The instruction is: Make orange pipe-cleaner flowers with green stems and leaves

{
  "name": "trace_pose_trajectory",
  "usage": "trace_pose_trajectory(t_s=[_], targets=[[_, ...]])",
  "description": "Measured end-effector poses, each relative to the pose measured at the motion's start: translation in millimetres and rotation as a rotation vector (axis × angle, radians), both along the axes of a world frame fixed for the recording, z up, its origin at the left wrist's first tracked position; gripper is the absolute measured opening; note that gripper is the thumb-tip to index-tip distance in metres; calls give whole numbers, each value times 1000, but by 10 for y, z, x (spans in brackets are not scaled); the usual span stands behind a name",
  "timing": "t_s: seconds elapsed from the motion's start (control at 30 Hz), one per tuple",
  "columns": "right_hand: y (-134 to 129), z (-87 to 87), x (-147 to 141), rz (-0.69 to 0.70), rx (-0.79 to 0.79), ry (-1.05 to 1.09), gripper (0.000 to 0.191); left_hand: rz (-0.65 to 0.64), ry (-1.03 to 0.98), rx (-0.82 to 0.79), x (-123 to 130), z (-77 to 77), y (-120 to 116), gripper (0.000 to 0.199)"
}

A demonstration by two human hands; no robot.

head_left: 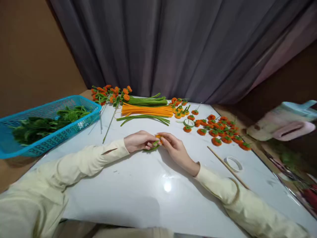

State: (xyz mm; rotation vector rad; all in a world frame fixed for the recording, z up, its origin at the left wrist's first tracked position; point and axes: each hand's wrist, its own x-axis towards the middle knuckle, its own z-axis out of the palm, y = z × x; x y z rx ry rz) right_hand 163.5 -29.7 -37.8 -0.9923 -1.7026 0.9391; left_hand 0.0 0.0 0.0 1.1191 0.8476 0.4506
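Over the middle of the white table, my left hand (141, 140) and my right hand (177, 150) meet at the fingertips. Between them they pinch a small orange and green pipe-cleaner piece (158, 138), partly hidden by the fingers. A green fuzzy stem (151, 149) shows just below my left fingers. Beyond the hands lie a few loose green pipe cleaners (146, 117), a bundle of orange pipe cleaners (147, 110) and a bundle of green ones (148, 101).
A blue basket (49, 140) of green leaf pieces stands left. Orange pipe-cleaner persimmons (216, 141) cluster right, near green tape (189, 123). A wooden stick (228, 167) and white tape roll (233, 164) lie nearer. A jug (284, 122) stands far right; orange flowers (126, 97) lie behind.
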Motion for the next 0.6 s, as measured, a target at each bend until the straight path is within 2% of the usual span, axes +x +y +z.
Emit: trace_pose_trajectory(t_s=[0.37, 0.6], targets=[[-39, 20, 40, -6, 136, -175, 24, 35, 37, 32, 3, -48, -8, 22], [-2, 19, 47, 48, -128, 128, 31, 37, 85, 57, 5, -51, 3, 22]])
